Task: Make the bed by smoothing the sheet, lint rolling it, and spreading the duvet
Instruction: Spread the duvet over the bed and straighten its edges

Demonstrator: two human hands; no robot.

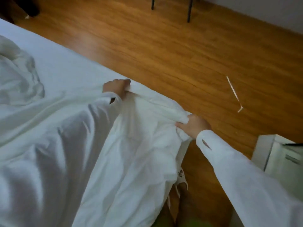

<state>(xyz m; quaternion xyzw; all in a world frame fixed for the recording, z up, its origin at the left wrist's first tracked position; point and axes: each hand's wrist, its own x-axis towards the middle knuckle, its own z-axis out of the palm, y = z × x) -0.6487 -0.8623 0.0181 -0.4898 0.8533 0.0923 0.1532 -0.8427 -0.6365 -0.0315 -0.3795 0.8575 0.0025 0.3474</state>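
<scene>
A white duvet [134, 145] lies crumpled over the bed's near corner and spills down its side. My left hand [115, 86] grips the duvet's edge at the bed's far side, fingers curled round the fabric. My right hand [193, 126] clutches a bunched fold of the same edge at the corner, closer to me. Beyond the duvet, the flat white sheet [54, 63] shows along the mattress edge. More rumpled duvet [18, 76] is heaped at the left. Both arms wear white sleeves.
Wooden floor [180, 51] runs along the bed's right side. A thin white strip [233, 94] lies on the floor. A white box [278, 158] stands at the right. Dark chair legs [189, 9] are at the top. My foot in a slipper [182, 181] shows below.
</scene>
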